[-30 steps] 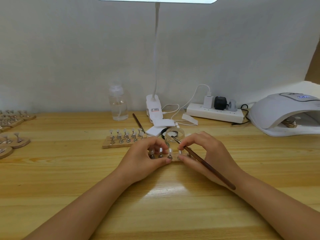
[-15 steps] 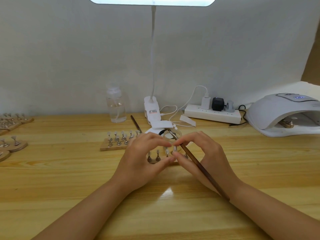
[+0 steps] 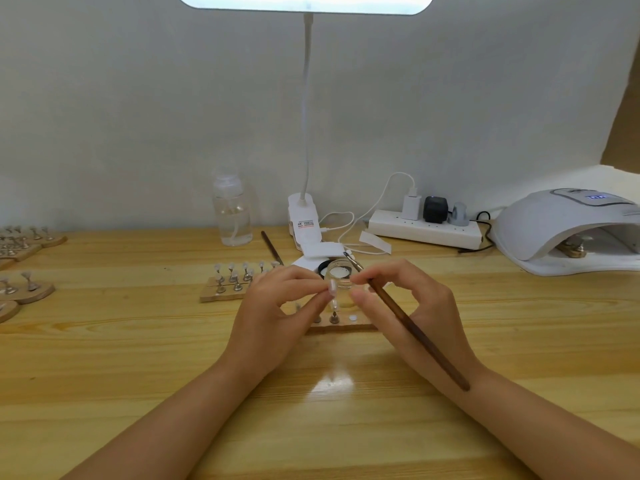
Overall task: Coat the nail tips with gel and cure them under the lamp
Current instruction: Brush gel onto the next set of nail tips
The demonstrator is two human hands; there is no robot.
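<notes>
1. The nail tip [image 3: 333, 285] is on its small stand, lifted just above the wooden holder [image 3: 341, 328] at the table centre.
2. The left hand [image 3: 273, 317] pinches this stand between thumb and fingertips.
3. The right hand [image 3: 412, 306] pinches the brown brush [image 3: 415, 332]; the brush head points to 11 o'clock, over the open gel jar [image 3: 341, 273].
4. The curing lamp [image 3: 568, 230] stands at 2 o'clock, well apart.
5. A second holder with tips [image 3: 235, 282] lies at 10 o'clock.

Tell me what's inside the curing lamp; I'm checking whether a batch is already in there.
Inside the curing lamp, one small brass-coloured stand shows in the opening. The dome covers the rest, so any more are hidden.
</notes>
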